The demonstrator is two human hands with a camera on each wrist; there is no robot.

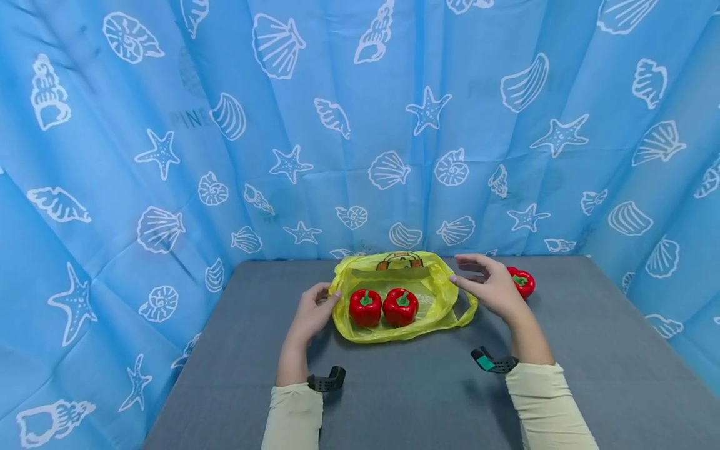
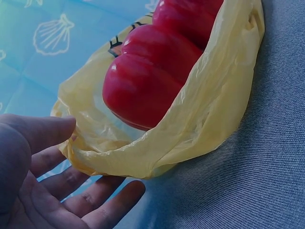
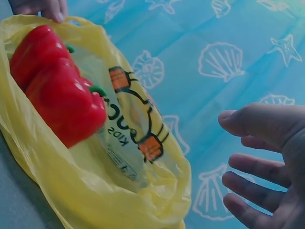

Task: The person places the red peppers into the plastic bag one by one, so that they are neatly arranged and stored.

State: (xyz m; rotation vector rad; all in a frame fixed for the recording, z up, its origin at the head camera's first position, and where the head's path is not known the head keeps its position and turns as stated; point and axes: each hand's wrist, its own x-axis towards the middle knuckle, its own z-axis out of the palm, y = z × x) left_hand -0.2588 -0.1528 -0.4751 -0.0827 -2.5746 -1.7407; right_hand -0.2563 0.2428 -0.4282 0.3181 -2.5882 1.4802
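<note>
Left hand [image 1: 312, 310] touching yellow bag [image 1: 394, 325] rim, fingers relaxed, holding nothing; right hand [image 1: 490, 289] hovering spread wide beside bag containing two red peppers [image 1: 383, 307].

The left hand [image 2: 38, 176] fills the lower left corner, palm up, its fingers [image 2: 109, 205] relaxed and nearly straight. The thumb lies along the top, its tip just touching the rim of a yellow plastic bag [image 2: 190, 124]. The fingers reach under the bag's crumpled near edge, though whether they press on it cannot be told. The bag lies on its side on a grey table [image 2: 257, 171], its mouth open toward the upper left. Inside it sit 2 red peppers [image 2: 143, 86], glossy and ribbed, one behind the other and touching. Behind the bag hangs a blue curtain [image 2: 43, 52] printed with white shells.
</note>
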